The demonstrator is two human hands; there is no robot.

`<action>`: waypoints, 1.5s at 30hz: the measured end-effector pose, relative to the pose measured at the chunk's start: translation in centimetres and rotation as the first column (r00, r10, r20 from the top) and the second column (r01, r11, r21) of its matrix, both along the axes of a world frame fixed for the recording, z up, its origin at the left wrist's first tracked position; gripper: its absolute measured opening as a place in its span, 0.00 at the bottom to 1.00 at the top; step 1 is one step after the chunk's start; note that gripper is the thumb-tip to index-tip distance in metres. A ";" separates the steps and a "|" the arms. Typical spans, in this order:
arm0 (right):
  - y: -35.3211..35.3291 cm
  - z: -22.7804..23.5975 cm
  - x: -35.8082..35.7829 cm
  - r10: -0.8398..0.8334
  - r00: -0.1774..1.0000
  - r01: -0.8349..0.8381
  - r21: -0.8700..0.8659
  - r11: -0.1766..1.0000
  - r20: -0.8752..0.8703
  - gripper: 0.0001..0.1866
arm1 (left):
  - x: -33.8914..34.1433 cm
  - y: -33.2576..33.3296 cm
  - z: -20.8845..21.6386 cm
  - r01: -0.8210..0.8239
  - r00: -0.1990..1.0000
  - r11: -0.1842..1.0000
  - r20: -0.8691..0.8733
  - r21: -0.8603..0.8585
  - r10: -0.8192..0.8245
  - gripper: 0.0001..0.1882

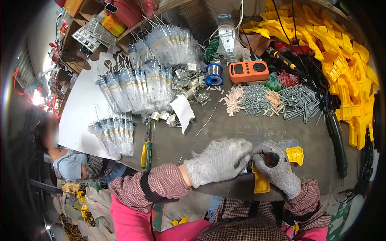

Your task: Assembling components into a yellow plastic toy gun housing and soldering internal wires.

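Note:
Both my hands wear grey knitted gloves and meet over the table's near edge. My right hand (277,166) is closed round a screwdriver (270,159), whose dark, red-marked handle shows almost end-on. Just beneath it a yellow plastic housing (261,184) juts out at the table edge. My left hand (219,160) comes in from the left, fingers curled together beside the housing's upper end; what they pinch is hidden. A second yellow plastic piece (295,156) lies right of my right hand, next to a small clear part (288,143).
Screws (257,100) lie in piles beyond my hands, near an orange meter (248,71) and a solder spool (214,74). Yellow housings (341,76) heap at right. Bagged strips (136,86), green-yellow pliers (146,154) and white paper (183,112) lie left. Another person (72,162) sits far left.

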State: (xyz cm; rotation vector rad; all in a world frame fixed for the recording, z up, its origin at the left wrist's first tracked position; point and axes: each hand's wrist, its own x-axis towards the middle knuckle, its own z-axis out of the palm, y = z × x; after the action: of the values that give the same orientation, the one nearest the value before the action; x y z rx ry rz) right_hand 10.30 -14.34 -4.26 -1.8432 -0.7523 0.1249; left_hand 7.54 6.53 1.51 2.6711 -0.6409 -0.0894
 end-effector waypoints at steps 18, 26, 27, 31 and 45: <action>0.7 -0.5 0.6 -0.001 1.000 0.004 0.145 0.989 -0.016 0.08 | -0.2 -0.1 0.4 -0.184 0.949 0.956 -0.294 -0.231 0.111 0.11; 0.6 0.0 0.4 -0.003 0.999 -0.001 0.108 0.994 0.036 0.08 | 0.4 0.0 0.9 -0.486 0.638 0.836 -0.757 -0.254 0.141 0.19; 0.7 0.1 0.5 0.005 0.999 -0.009 0.087 0.996 0.047 0.08 | 0.0 0.2 0.0 -0.445 0.718 0.846 -0.682 -0.296 0.139 0.19; 0.6 -0.5 0.4 -0.008 0.999 0.003 0.100 0.995 0.052 0.08 | 1.0 0.1 0.7 -0.713 0.378 0.622 -0.925 -0.323 -0.046 0.21; 0.4 0.8 0.2 0.012 0.995 -0.005 0.074 0.997 -0.101 0.06 | 0.9 0.8 0.5 -0.131 0.930 0.958 -0.368 -0.257 0.028 0.11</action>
State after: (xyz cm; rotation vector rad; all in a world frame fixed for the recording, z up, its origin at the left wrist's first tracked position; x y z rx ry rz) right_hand 10.51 -13.93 -3.46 -1.7500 -0.6855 0.1918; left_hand 8.41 7.32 2.00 2.3204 -0.3908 -0.4256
